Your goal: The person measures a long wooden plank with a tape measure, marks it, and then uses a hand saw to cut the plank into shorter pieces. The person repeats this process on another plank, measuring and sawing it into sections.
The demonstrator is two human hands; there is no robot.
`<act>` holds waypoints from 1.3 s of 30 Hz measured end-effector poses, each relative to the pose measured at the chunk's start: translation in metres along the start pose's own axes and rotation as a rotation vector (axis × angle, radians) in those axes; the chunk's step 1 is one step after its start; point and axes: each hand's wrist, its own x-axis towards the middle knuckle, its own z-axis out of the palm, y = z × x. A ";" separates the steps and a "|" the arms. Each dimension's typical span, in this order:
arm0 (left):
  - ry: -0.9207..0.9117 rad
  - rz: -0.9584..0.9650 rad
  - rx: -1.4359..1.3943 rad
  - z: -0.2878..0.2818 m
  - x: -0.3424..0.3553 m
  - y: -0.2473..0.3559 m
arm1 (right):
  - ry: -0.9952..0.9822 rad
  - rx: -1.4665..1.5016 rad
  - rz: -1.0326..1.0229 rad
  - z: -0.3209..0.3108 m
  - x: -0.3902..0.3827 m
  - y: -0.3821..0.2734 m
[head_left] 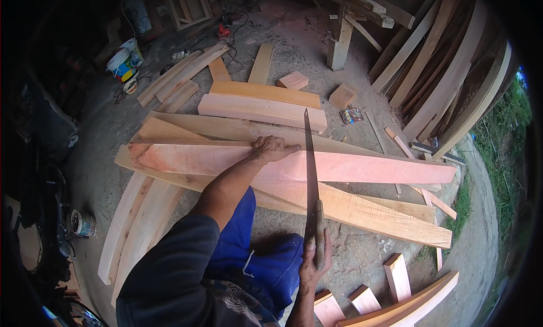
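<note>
A thick pinkish wooden board [226, 158] lies crosswise in front of me on other planks. My left hand [274, 149] grips its far edge near the middle, with a finger stretched toward the saw. The handle of a handsaw [311, 177] is in my right hand [317, 258], close to my body. The long narrow blade points away from me and crosses the board just right of my left hand. Whether its teeth touch the wood I cannot tell. Beneath, a paler plank [384, 211] slants toward the right.
Two stacked beams [260, 107] and wooden blocks [293, 80] lie beyond the board. Leaning planks [447, 61] stand at the far right. Buckets [120, 64] sit at the far left. Short offcuts [397, 277] and a curved piece [407, 307] lie near right. My blue-clad legs [243, 236] are close below.
</note>
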 end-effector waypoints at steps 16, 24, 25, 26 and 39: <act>0.009 -0.068 0.018 -0.001 -0.025 0.024 | -0.050 0.043 -0.076 -0.014 -0.001 0.017; 0.016 -0.051 0.022 0.004 -0.021 0.016 | -0.042 0.047 -0.064 -0.003 0.004 0.006; 0.025 -0.040 0.006 0.007 -0.021 0.015 | -0.041 0.031 -0.066 -0.003 0.002 0.005; 0.015 -0.065 0.012 0.007 -0.020 0.014 | -0.039 0.016 -0.069 -0.003 -0.002 0.005; -0.014 -0.084 -0.023 -0.008 -0.002 0.008 | -0.039 -0.156 0.026 -0.022 -0.042 -0.046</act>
